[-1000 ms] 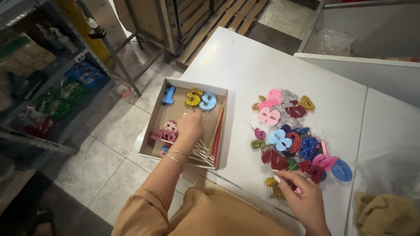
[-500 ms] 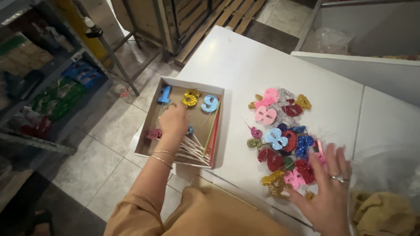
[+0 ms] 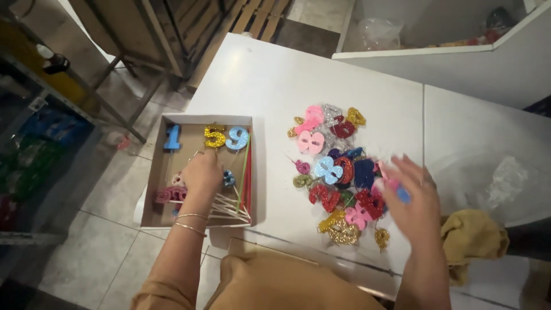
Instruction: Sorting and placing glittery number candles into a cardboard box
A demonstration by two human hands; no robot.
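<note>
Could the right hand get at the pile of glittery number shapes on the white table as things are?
Probably yes: the right hand hovers at the edge of the pile of glitter numbers, which lies uncovered on the white table.

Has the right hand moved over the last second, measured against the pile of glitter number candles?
Yes. The right hand has come up from the pile's near edge to its right side, fingers spread and blurred.
</note>
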